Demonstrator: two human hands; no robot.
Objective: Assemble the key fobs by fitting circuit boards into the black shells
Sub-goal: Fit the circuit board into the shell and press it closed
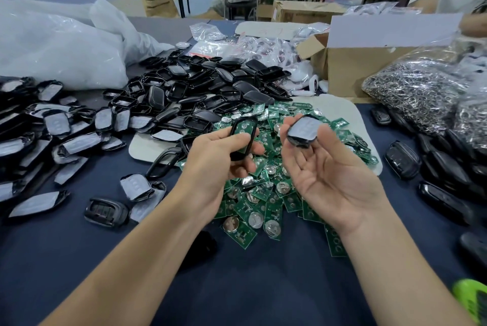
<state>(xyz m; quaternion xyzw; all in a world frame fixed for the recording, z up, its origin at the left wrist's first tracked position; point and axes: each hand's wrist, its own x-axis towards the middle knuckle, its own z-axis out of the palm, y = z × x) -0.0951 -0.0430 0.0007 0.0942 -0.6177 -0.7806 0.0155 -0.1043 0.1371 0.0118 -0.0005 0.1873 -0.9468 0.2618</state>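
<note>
Shell (243, 129) gripped, left hand (218, 164); cover (304, 131) pinched, right hand (326, 170); edges apart

1 head-worn wide view, facing forward and down, close over table (263, 286)
</note>
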